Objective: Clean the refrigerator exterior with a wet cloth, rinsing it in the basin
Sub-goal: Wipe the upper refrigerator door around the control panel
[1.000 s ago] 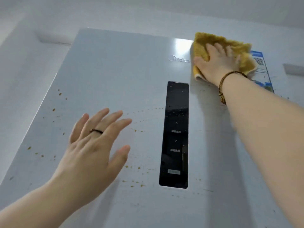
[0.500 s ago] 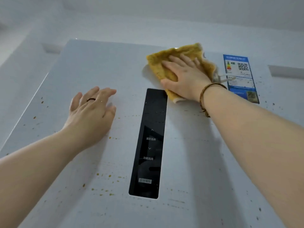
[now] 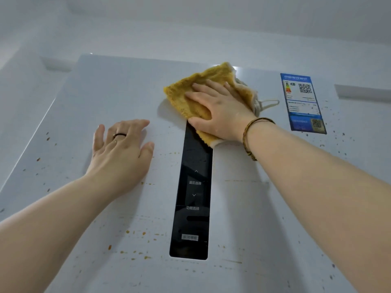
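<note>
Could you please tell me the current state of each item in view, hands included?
Refrigerator door: dirty, brown specks across it.
Yellow cloth: spread on the door, overlapping the panel's top end.
Control panel: dark, faint labels showing.
Blue label: stuck flat, upper right.
Left hand: flat on the door, holding nothing.
Right hand: flat, pressing the cloth.

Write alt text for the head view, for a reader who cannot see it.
A person's right hand presses a yellow cloth flat against a pale refrigerator door, over the top of its black control panel. The left hand rests flat on the door left of the panel. Brown specks dot the door; a blue label sits upper right.
</note>
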Demonstrator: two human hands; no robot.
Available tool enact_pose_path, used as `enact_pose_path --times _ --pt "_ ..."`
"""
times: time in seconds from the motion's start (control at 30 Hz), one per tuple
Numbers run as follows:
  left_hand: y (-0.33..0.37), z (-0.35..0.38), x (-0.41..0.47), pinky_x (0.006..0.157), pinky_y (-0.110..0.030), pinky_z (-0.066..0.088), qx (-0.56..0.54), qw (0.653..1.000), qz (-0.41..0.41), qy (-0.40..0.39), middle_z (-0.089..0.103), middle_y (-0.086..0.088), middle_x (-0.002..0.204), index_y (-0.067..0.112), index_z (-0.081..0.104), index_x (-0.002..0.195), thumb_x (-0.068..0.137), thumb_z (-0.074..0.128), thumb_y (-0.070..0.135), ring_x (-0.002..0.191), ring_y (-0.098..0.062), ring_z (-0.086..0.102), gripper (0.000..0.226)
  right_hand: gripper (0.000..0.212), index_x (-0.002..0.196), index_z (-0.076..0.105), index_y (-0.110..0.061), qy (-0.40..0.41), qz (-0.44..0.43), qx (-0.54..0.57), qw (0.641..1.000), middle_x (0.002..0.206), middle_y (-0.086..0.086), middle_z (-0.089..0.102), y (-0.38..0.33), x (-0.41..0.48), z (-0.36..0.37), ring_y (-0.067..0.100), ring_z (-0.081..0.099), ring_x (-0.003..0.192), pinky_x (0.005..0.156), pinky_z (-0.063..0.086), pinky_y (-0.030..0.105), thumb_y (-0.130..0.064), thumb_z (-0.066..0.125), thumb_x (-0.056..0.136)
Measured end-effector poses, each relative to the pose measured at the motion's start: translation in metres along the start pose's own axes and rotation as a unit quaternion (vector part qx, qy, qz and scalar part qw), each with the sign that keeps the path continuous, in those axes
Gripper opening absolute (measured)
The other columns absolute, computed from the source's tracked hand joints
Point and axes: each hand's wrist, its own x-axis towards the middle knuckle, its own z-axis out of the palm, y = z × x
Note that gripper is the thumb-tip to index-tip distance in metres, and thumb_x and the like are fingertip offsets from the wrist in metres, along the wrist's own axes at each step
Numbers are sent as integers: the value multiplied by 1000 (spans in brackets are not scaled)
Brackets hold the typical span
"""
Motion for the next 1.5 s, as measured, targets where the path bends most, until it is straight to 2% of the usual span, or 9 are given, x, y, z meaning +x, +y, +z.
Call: enact_pose_path --times 0.3,0.5,0.6,0.77,0.93,1.03,1.23,1.37,1.5 --pt "1 3 -2 111 -33 -16 17 1000 -5 -1 19 0 151 25 17 143 95 28 31 141 -15 1 49 57 146 17 -22 69 401 28 913 156 2 7 58 -21 -11 30 1 142 114 -1 50 -42 29 94" --pt "8 5 -3 111 -36 -15 17 1000 -21 0 19 -3 151 24 17 143 94 26 36 142 -18 1 50 58 145 17 -30 9 34 15 999 156 -6 3 -7 -16 5 18 -7 143 114 -10 39 -42 38 93" --pt "10 1 0 113 -37 -13 1 999 -33 -2 22 -7 150 23 18 143 94 26 38 142 -20 3 52 59 145 18 -31 -17 -8 42 999 155 -10 4 -2 -20 1 13 -7 142 113 -9 33 -42 43 92" --pt "15 -6 -5 112 -35 -13 -36 999 -34 -3 31 -11 146 23 21 142 93 32 38 142 -17 3 53 56 145 17 -29 27 179 -4 984 156 -6 7 76 -49 -13 16 -1 143 114 -6 36 -43 36 94" --pt "22 -4 -30 108 -22 -17 -34 994 76 71 46 0 133 22 47 124 86 34 46 134 -15 20 47 55 146 19 -23 97 439 39 892 156 0 9 104 -84 -10 25 3 143 116 2 44 -40 31 95" --pt "30 4 -49 106 -18 -15 -32 987 149 39 60 0 116 19 56 110 79 30 43 122 -10 28 47 56 146 16 -24 80 399 20 913 156 0 6 78 -87 1 25 0 143 115 -2 44 -40 30 95" --pt "29 19 -68 107 -27 -5 -25 988 151 24 66 -1 105 18 55 105 80 35 37 115 -12 35 37 87 144 20 -31 12 61 7 998 155 -8 10 54 -110 10 13 -3 143 109 -14 23 -63 13 63" --pt "24 22 -84 110 -29 -4 -8 989 149 14 66 0 104 17 54 105 82 36 37 115 -14 37 36 93 144 25 -25 62 194 -2 979 154 -2 16 90 -124 3 19 5 143 113 -3 32 -65 12 61" --pt "23 25 -91 112 -30 -6 5 990 136 20 68 -5 106 14 56 105 83 36 39 117 -17 38 39 59 146 19 -22 116 443 44 888 156 0 11 87 -125 10 23 3 143 116 0 40 -46 32 93"
